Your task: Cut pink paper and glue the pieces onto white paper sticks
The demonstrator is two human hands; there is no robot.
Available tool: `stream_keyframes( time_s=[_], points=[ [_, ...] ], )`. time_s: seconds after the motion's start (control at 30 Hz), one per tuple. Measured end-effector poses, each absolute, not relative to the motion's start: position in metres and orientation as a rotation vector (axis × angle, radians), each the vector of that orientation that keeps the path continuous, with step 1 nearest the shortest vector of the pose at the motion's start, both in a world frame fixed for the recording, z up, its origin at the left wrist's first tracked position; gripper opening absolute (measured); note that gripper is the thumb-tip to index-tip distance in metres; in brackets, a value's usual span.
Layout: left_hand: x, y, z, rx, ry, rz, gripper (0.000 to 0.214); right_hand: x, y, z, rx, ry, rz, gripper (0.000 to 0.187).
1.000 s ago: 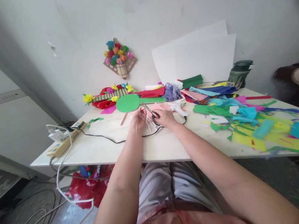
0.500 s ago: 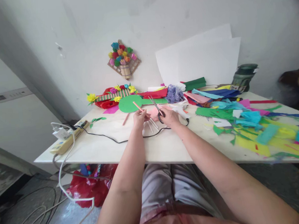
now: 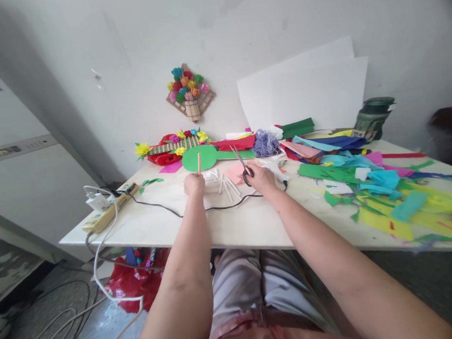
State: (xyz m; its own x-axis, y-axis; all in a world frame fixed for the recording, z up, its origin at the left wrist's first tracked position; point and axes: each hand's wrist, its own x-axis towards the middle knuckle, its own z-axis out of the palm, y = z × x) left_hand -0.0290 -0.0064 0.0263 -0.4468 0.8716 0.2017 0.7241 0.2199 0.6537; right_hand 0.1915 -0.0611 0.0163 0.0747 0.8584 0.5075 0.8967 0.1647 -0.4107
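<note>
My left hand (image 3: pixel 194 184) is closed around a thin pink paper stick (image 3: pixel 199 163), which points up and away over the front of the green guitar-like cutout (image 3: pixel 200 158). My right hand (image 3: pixel 261 178) holds a pair of scissors (image 3: pixel 245 169) by the dark handles, blades parted slightly and pointing away. Between the hands lie several white paper sticks (image 3: pixel 230 186) and a piece of pink paper (image 3: pixel 234 174). A black cable (image 3: pixel 228 206) runs across the table just in front of both hands.
Crepe paper strips (image 3: pixel 385 179) in many colours cover the right side. A purple yarn bundle (image 3: pixel 266 143) and a dark green bottle (image 3: pixel 374 118) stand at the back. A power strip (image 3: pixel 110 208) sits at the left edge. A paper flower basket (image 3: pixel 190 94) hangs on the wall.
My left hand has moved left, away from the scissors, and the pink stick now points upright. My right hand stays nearly in place with the scissors. The view has shifted slightly.
</note>
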Motion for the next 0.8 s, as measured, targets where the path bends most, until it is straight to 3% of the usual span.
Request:
stream_keyframes(
  time_s=[0.43, 0.8],
  points=[
    [-0.062, -0.003, 0.013, 1.338, 2.657, 0.854, 0.023, 0.19, -0.061, 0.015, -1.75, -1.789, -0.1, 0.033],
    [-0.037, -0.012, 0.014, 1.679, 2.552, 1.106, 0.029, 0.189, -0.063, 0.017, -1.73, -1.752, -0.057, 0.035]
  ],
)
